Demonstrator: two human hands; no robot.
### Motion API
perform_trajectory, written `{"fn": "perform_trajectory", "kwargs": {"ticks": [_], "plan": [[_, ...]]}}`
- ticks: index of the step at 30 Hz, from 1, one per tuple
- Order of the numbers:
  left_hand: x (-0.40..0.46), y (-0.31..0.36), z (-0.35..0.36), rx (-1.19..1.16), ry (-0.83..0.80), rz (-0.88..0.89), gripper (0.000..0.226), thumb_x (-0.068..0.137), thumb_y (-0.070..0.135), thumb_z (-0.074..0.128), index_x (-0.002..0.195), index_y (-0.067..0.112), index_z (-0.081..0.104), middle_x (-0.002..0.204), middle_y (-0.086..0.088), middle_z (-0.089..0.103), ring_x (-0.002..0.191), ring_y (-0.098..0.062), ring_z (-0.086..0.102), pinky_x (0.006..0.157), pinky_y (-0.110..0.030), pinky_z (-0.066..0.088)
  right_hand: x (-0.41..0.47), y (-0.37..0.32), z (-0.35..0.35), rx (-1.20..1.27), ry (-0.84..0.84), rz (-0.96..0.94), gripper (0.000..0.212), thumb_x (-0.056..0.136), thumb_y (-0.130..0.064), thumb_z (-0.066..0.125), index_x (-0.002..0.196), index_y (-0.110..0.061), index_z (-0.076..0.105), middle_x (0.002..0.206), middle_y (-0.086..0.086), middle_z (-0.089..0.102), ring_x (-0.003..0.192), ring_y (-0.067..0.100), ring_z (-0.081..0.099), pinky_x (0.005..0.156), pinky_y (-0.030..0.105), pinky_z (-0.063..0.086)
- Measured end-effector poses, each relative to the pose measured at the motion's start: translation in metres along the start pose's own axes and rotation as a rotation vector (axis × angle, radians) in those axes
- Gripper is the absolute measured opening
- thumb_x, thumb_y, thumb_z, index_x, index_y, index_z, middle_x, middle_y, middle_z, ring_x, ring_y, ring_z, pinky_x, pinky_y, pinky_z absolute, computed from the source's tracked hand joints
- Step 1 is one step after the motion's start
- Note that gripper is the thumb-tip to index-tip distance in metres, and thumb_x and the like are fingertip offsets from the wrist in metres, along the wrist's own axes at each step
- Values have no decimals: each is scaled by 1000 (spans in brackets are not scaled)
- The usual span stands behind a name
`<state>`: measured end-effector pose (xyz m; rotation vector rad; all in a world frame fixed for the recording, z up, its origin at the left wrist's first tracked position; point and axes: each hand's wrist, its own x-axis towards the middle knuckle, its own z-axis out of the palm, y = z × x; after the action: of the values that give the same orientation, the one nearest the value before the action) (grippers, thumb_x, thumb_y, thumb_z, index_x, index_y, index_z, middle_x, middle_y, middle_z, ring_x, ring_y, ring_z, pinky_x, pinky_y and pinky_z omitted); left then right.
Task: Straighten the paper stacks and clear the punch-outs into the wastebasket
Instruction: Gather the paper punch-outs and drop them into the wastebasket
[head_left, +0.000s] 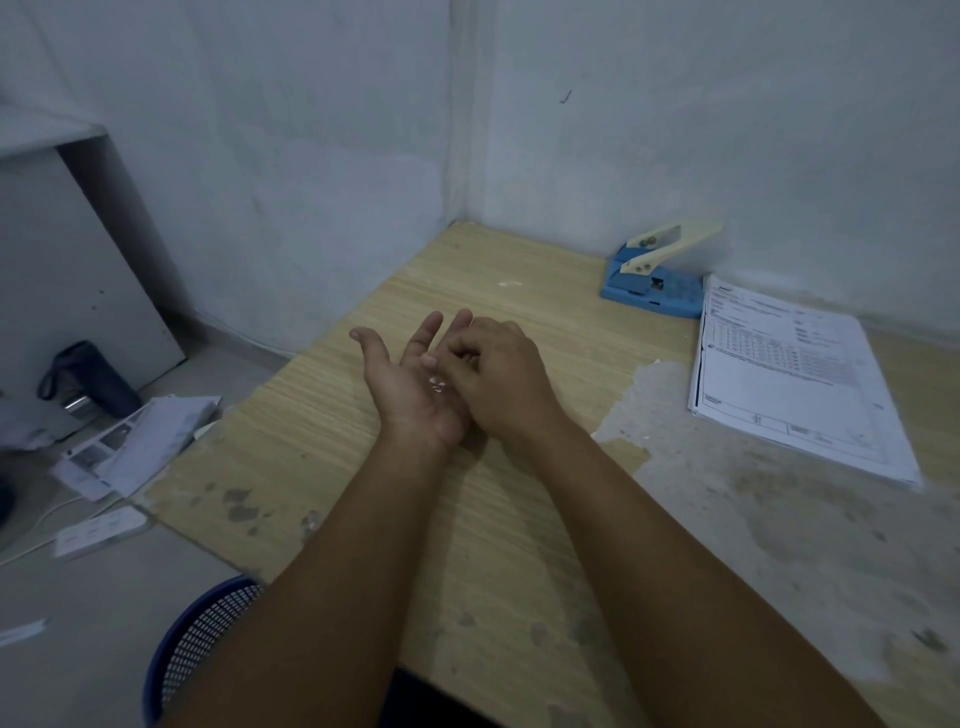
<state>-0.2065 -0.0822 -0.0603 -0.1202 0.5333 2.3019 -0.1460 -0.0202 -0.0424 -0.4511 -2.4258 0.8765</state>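
Where stack (lengthwise) lies: rightward.

Both forearms are bare from wrist to elbow; no sleeves are visible. The left hand and right hand carry no gloves, rings, watch or bands. Nails appear short. A dark garment shows at the lower frame edge.
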Motion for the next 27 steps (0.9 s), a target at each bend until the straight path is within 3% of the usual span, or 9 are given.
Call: {"fn": "perform_trajectory", "kwargs": {"ticks": [5, 10, 14, 20, 27], "plan": [[3, 1, 1, -108, -14, 20, 87, 80, 78, 43, 123, 3, 53, 127, -26, 61, 102, -38, 67, 75, -40, 58, 4, 12, -3, -8, 71, 24, 17, 92, -21, 60, 97, -20, 76, 97, 3, 68, 94, 24, 54, 83, 35, 43], [10, 0, -4, -124, -20, 50, 90, 81, 78, 41, 126, 0, 52, 123, -29, 61, 116, -44, 58, 107, -54, 39, 8, 40, -5, -69, 215, 212, 25, 92, -10, 56, 103, -22, 75, 109, 1, 69, 106, 26, 59, 92, 41, 48], [12, 0, -5, -117, -16, 60, 90, 81, 78, 40, 125, 2, 53, 124, -28, 61, 117, -43, 58, 109, -54, 37, 9, 55, -7, -199, 212, 341, 24, 94, -14, 55, 105, -25, 74, 112, -1, 70, 109, 26, 58, 94, 43, 48], [13, 0, -6, -99, -27, 60, 91, 81, 79, 40, 127, 2, 52, 124, -28, 60, 117, -43, 58, 109, -54, 37, 13, 53, -8, -306, 100, 341, 20, 93, -36, 61, 106, -31, 75, 113, -4, 70, 113, 27, 50, 88, 37, 37], [14, -1, -5, -89, -28, 63, 90, 81, 79, 41, 125, 2, 54, 123, -28, 61, 116, -43, 59, 109, -54, 38, 14, 54, -8, -306, 60, 338, 15, 93, -36, 60, 98, -37, 75, 111, -2, 65, 112, 28, 48, 86, 39, 36]]}}
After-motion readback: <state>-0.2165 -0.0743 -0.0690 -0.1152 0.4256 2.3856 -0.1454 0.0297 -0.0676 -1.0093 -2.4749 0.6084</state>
